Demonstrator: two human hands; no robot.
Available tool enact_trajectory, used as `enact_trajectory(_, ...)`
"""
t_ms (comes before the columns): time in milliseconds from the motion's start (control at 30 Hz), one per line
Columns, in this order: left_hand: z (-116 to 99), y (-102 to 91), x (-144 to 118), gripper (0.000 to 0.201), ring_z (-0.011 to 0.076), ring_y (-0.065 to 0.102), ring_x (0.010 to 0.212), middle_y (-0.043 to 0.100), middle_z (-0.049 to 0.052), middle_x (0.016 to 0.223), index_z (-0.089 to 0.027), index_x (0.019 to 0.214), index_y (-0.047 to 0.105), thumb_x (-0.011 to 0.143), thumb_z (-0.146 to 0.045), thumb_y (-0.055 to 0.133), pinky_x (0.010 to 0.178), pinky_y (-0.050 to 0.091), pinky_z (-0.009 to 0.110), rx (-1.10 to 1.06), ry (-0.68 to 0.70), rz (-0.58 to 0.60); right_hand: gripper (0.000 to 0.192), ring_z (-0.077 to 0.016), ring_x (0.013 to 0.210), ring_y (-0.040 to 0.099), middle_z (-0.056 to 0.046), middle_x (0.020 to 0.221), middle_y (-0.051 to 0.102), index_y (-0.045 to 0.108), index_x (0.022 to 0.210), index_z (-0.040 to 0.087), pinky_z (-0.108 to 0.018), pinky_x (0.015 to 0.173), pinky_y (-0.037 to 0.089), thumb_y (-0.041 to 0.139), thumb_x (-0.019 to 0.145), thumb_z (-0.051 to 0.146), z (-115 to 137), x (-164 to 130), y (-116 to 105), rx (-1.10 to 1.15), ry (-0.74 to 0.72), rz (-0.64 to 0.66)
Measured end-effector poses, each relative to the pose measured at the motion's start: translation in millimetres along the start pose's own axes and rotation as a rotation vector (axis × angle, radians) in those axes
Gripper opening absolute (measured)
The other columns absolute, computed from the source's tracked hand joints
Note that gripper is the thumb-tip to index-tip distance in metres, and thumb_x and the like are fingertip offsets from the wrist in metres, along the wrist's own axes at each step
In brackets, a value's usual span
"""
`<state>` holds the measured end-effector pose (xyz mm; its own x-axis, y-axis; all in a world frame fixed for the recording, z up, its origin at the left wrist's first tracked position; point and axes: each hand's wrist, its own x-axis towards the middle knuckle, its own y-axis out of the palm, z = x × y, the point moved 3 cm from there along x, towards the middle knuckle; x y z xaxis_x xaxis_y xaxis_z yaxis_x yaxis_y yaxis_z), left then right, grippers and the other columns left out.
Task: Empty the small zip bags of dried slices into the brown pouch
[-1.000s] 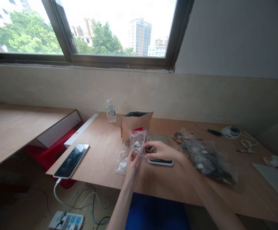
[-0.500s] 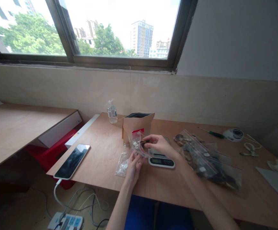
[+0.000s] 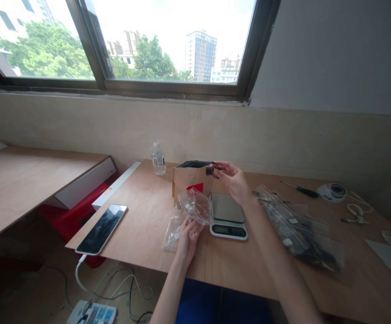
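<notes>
While your left hand (image 3: pixel 187 234) pinches the small clear plastic zip bag (image 3: pixel 195 206) just left of the silver digital scale (image 3: pixel 228 215) on the plywood desk (image 3: pixel 141 216), your right hand (image 3: pixel 233 180) pinches a small dark part (image 3: pixel 209 170) over the open brown paper pouch (image 3: pixel 190 179) farther back.

We find the flat digital kitchen scale (image 3: pixel 228 215) near the front edge of the plywood table (image 3: pixel 148 211). The brown kraft paper pouch (image 3: pixel 190 180) stands directly behind it, and the small clear plastic water bottle (image 3: pixel 158 159) stands left of that pouch. The black-screened smartphone (image 3: pixel 102 228) lies at the table's left front corner. The clear zip-lock bags holding dark parts (image 3: pixel 299 229) lie right of the scale. The green-handled screwdriver (image 3: pixel 301 190) lies behind those bags.
</notes>
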<state>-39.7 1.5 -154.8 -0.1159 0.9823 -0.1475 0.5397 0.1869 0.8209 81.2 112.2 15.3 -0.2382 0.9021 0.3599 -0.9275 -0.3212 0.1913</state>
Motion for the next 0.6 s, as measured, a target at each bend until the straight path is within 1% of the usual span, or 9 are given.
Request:
enact_trajectory(100,-0.1,-0.6,0.1,0.029,0.0154,0.061,0.097,0.065,0.005,0.111,-0.018,0.105,0.06,0.076,-0.015,0.063,0.092,0.045,0.031,0.007,-0.009,-0.011,0.033,-0.0162,0.083,0.064,-0.004,0.094,0.069,0.066,0.093,0.019,-0.03,0.078,0.051,0.074,0.065,0.036,25.8,23.2,14.3,-0.225,-0.236,-0.069)
enact_trajectory(167,-0.1,-1.4,0.4,0.028,0.0153,0.061,0.097,0.065,0.005,0.108,-0.018,0.104,0.061,0.076,-0.015,0.063,0.091,0.045,0.031,0.007,-0.011,-0.022,0.028,-0.0162,0.084,0.063,-0.004,0.093,0.069,0.066,0.093,0.019,-0.03,0.078,0.051,0.07,0.07,0.033,34.1,33.4,25.8,-0.367,-0.343,-0.072)
enact_trajectory(233,-0.2,-2.0,0.6,0.028,0.0153,0.061,0.097,0.065,0.005,0.108,-0.018,0.103,0.061,0.076,-0.015,0.063,0.091,0.045,0.03,0.005,-0.011,-0.029,0.022,-0.0166,0.086,0.063,-0.003,0.093,0.068,0.066,0.093,0.02,-0.03,0.079,0.05,0.066,0.074,0.031,34.0,39.0,35.8,-0.477,-0.423,-0.051)
enact_trajectory(300,-0.5,-2.1,0.7,0.03,0.0156,0.061,0.098,0.065,0.006,0.11,-0.018,0.105,0.06,0.076,-0.015,0.063,0.09,0.046,0.03,-0.001,-0.012,-0.029,0.018,-0.0172,0.088,0.062,-0.003,0.094,0.067,0.066,0.091,0.021,-0.03,0.079,0.05,0.063,0.076,0.029,27.2,41.1,43.1,-0.567,-0.479,0.002)
enact_trajectory(367,-1.0,-2.0,0.7,0.031,0.0161,0.061,0.099,0.064,0.006,0.111,-0.019,0.106,0.06,0.075,-0.015,0.064,0.09,0.046,0.03,-0.008,-0.016,-0.03,0.015,-0.0177,0.09,0.062,-0.003,0.094,0.067,0.066,0.09,0.021,-0.031,0.081,0.049,0.061,0.078,0.028,17.0,41.0,47.4,-0.63,-0.504,0.082)
enact_trajectory(433,-1.3,-2.0,0.6,0.031,0.0163,0.061,0.099,0.064,0.006,0.111,-0.019,0.105,0.06,0.075,-0.016,0.064,0.091,0.046,0.031,-0.019,-0.022,-0.036,0.015,-0.0177,0.091,0.061,-0.004,0.094,0.066,0.067,0.09,0.022,-0.03,0.082,0.048,0.058,0.081,0.028,7.4,40.0,48.1,-0.651,-0.489,0.153)
enact_trajectory(500,-1.3,-2.2,0.5,0.029,0.0163,0.061,0.099,0.065,0.006,0.109,-0.018,0.103,0.06,0.075,-0.016,0.064,0.092,0.045,0.031,-0.032,-0.028,-0.039,0.016,-0.0177,0.091,0.061,-0.004,0.095,0.066,0.067,0.091,0.022,-0.029,0.082,0.048,0.055,0.083,0.029,1.2,39.1,45.9,-0.647,-0.456,0.19)
enact_trajectory(600,-1.0,-2.7,0.7,0.026,0.0163,0.061,0.099,0.066,0.005,0.107,-0.018,0.1,0.061,0.074,-0.015,0.064,0.092,0.045,0.031,-0.046,-0.028,-0.036,0.019,-0.0178,0.09,0.061,-0.004,0.095,0.067,0.066,0.095,0.022,-0.029,0.079,0.049,0.053,0.084,0.03,-1.2,38.2,41.6,-0.673,-0.427,0.239)
